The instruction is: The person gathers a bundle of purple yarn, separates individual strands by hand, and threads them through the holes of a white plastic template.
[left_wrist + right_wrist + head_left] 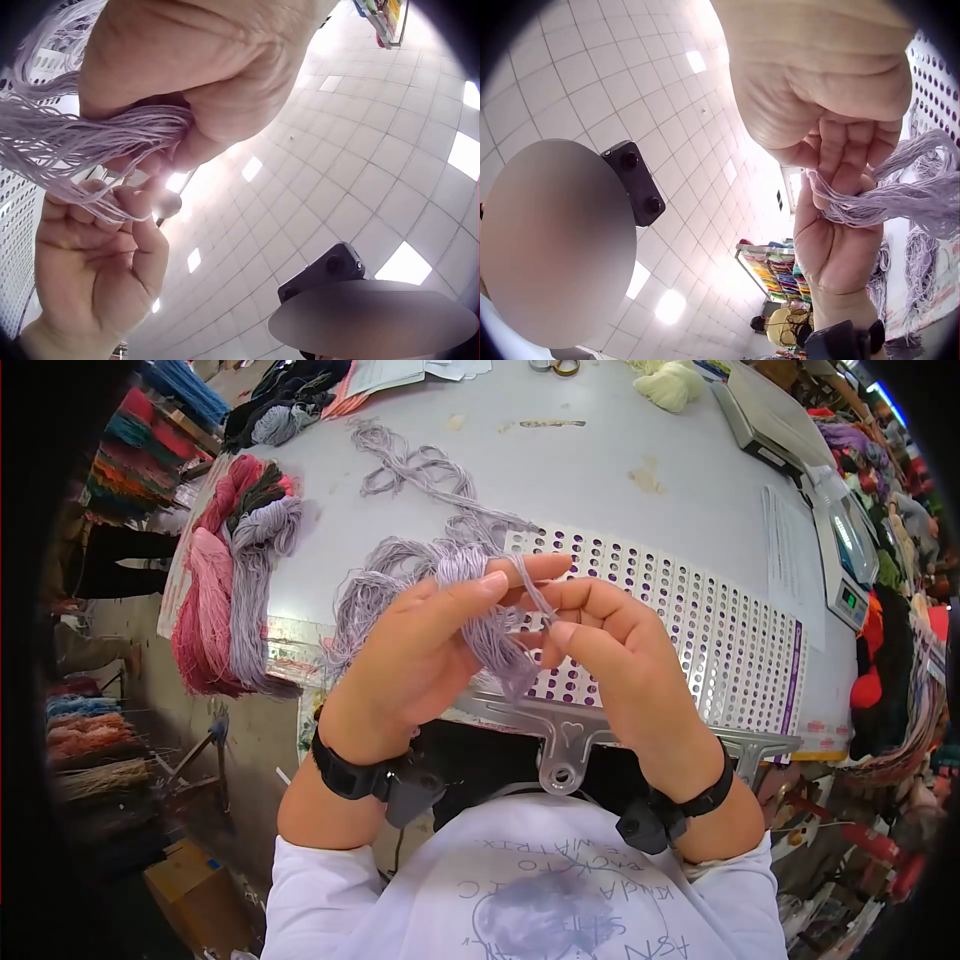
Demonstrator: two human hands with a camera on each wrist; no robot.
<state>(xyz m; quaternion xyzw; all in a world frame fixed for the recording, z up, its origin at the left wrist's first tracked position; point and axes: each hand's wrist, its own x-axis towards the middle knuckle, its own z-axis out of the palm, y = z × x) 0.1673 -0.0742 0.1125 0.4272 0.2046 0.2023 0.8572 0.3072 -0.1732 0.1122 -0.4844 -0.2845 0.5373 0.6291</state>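
A bundle of pale lilac thread (462, 567) hangs over my left hand (415, 635), which grips it between thumb and fingers. Loose loops of it droop below the palm, and a tail runs away over the table. My right hand (625, 655) is close beside, its thumb and curled forefinger pinching a few strands drawn out from the bundle. In the left wrist view, those strands (112, 214) reach the right fingertips. The right wrist view has the thread (877, 206) lying across the left palm (840, 255).
A white board with rows of purple-ringed holes (690, 630) lies under the hands, held by a metal clip (565, 745). Pink (205, 600) and grey-lilac skeins (260, 610) hang over the table's left edge. A scale (845, 550) stands right; scissors (555, 366) lie far back.
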